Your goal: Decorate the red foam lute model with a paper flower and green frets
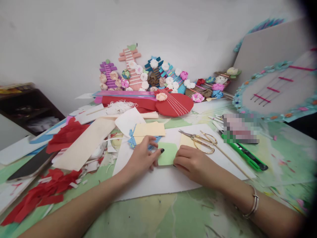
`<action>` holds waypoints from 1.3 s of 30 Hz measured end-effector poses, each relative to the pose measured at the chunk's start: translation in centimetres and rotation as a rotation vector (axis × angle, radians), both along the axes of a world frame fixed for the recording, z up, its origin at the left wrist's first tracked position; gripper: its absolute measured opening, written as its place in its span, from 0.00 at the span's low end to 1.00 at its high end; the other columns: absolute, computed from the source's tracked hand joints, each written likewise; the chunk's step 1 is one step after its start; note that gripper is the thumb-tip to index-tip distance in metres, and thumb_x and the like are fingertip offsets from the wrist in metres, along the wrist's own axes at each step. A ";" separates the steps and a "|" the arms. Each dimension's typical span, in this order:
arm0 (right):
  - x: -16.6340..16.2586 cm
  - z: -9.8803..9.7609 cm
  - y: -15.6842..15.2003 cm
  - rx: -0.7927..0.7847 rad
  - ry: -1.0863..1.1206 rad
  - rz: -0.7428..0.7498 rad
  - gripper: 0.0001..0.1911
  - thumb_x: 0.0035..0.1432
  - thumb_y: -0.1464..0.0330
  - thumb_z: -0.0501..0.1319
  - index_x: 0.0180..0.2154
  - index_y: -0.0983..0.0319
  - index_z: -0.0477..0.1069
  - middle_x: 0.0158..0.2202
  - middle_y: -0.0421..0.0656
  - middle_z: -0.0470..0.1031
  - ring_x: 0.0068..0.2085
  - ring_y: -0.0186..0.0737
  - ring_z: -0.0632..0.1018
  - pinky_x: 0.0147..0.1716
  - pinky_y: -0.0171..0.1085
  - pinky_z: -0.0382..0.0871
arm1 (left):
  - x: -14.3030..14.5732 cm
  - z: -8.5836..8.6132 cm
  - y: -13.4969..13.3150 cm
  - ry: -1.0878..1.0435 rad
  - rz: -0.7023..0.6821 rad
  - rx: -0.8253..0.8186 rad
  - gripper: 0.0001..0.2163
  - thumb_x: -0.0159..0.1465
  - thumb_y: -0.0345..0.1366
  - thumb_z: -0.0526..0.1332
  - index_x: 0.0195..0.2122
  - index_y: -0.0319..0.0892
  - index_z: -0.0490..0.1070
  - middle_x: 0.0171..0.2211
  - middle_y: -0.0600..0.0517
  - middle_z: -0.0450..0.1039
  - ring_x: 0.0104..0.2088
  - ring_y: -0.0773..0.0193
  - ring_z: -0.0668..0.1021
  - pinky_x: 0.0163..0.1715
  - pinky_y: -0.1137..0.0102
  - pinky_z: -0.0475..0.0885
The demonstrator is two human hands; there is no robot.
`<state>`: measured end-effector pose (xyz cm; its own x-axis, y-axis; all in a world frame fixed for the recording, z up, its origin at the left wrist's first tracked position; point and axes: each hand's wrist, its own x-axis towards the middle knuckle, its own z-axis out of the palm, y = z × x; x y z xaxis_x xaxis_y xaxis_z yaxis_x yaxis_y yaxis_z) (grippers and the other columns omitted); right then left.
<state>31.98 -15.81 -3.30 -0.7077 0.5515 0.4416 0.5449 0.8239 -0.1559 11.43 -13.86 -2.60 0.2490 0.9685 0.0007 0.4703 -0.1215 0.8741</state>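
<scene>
A light green piece of paper [167, 153] is held low over a white sheet [141, 181], between my two hands. My left hand [142, 153] has its thumb at the paper's left edge, with the other fingers curled and partly hidden. At the right edge, my right hand [192, 162] pinches the paper, its fingers bent together. Behind the paper lie pale yellow paper pieces [149, 129] over blue strips [132, 141]. Gold-handled scissors [204, 140] rest just beyond my right hand, partly over another yellow piece [187, 141].
A thin wooden stick [230, 157] and a green utility knife [247, 157] lie to the right. Red crepe paper scraps [53, 185] and a cream strip [86, 142] crowd the left. Flower-decorated craft instruments [133, 72] lean on the wall, behind a red one [174, 105].
</scene>
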 end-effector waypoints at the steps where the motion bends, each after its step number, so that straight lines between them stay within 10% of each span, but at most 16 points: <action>1: 0.0 -0.1 0.0 -0.027 -0.010 -0.014 0.11 0.59 0.76 0.52 0.29 0.64 0.72 0.28 0.45 0.70 0.33 0.36 0.68 0.31 0.34 0.60 | -0.1 0.2 -0.2 0.133 0.027 0.158 0.17 0.55 0.41 0.62 0.43 0.42 0.61 0.41 0.48 0.67 0.23 0.68 0.73 0.23 0.68 0.71; 11: 0.1 -0.2 0.2 -0.262 0.018 -0.107 0.09 0.58 0.75 0.54 0.30 0.64 0.72 0.31 0.44 0.70 0.33 0.35 0.70 0.32 0.33 0.62 | 0.5 -1.5 -1.8 0.552 -0.349 0.604 0.04 0.62 0.32 0.54 0.30 0.42 0.65 0.31 0.51 0.68 0.36 0.60 0.70 0.32 0.67 0.67; 39: -0.9 1.0 1.0 -0.637 0.085 -0.419 0.06 0.43 0.74 0.56 0.21 0.64 0.70 0.21 0.40 0.71 0.24 0.32 0.68 0.24 0.31 0.57 | 1.0 0.5 -0.7 0.550 -0.180 0.209 0.06 0.49 0.26 0.54 0.21 0.41 0.68 0.25 0.53 0.70 0.27 0.65 0.70 0.24 0.72 0.61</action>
